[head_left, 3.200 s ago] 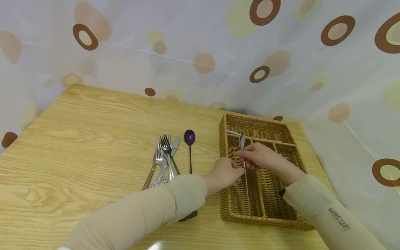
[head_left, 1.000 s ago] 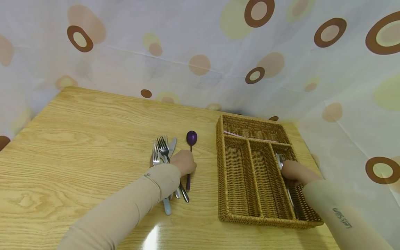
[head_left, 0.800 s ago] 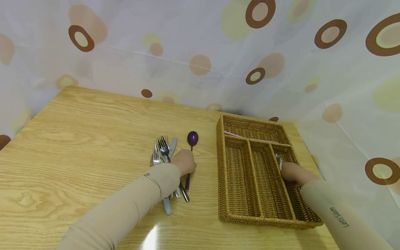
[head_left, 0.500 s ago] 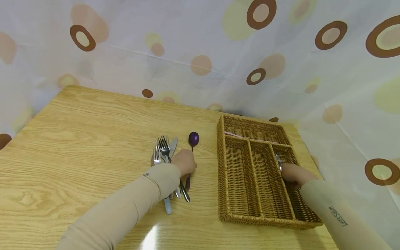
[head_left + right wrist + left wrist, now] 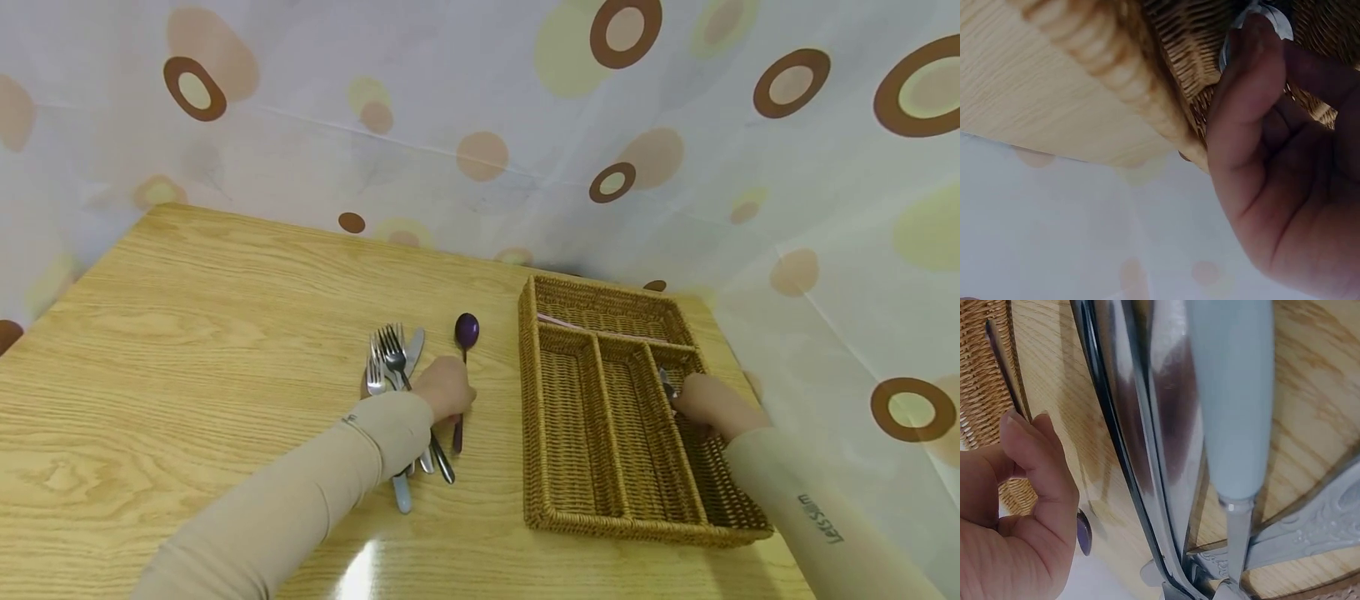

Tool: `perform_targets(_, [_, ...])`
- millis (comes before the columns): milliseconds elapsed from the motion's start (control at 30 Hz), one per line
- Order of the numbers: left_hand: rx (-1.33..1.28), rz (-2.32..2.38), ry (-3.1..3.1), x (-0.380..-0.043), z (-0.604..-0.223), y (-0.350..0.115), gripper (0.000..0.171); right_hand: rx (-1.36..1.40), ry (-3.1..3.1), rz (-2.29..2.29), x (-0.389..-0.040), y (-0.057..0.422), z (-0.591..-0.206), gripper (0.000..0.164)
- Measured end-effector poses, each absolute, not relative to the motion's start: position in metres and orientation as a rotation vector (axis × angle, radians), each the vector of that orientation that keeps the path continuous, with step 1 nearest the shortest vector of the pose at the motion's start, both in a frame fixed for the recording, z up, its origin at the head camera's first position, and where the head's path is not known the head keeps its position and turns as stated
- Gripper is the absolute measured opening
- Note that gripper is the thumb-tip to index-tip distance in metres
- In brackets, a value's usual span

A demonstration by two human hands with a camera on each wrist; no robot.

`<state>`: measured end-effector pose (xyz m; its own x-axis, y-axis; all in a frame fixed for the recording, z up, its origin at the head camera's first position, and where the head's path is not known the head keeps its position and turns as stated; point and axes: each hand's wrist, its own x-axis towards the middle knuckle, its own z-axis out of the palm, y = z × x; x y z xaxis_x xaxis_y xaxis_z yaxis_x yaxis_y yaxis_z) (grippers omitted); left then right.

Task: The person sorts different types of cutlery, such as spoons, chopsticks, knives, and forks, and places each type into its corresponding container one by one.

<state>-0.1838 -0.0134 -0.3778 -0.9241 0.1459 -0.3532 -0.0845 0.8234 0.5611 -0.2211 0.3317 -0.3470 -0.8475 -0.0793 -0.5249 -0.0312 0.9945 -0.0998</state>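
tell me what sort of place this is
Probably a table at home or a staged corner; the wider room is out of view. A wooden table holds forks and a wicker tray with compartments, while a patterned sheet hangs behind.

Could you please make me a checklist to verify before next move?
1. Left hand pinches the shiny purple long-handled spoon: ok.
2. Purple spoon apart from the heaped metal forks and knives: ok.
3. Purple spoon lifted off the light wood-grain table: cannot tell.
4. Right hand outside the rectangular brown wicker tray: not ok, inside its right compartment.
5. Right hand free of the silver metal utensil there: cannot tell.
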Motion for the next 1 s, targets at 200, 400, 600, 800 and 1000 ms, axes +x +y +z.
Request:
perform_targets(200, [-0.013,1.019,2.553,-0.185,-0.379,-0.015,0.016,-0.124,2.650,-0.124,-0.224,0.328,-0.335,0.044])
perform_targets(400, [0.029,1.121,2.524,-0.185,-0.380,-0.017,0.031,-0.106,2.654,-0.159,-0.227,0.321,-0.324,0.045])
perform_targets(600, [0.084,1.150,2.530,-0.182,-0.378,-0.015,0.040,-0.088,2.639,-0.197,-0.227,0.313,-0.314,0.045])
perform_targets(800, [0.118,1.199,2.522,-0.177,-0.374,-0.008,0.043,-0.112,2.625,-0.199,-0.226,0.306,-0.307,0.047])
perform_targets(1000, [0.123,1.276,2.484,-0.175,-0.372,-0.004,0.043,-0.164,2.671,-0.181,-0.227,0.300,-0.305,0.043])
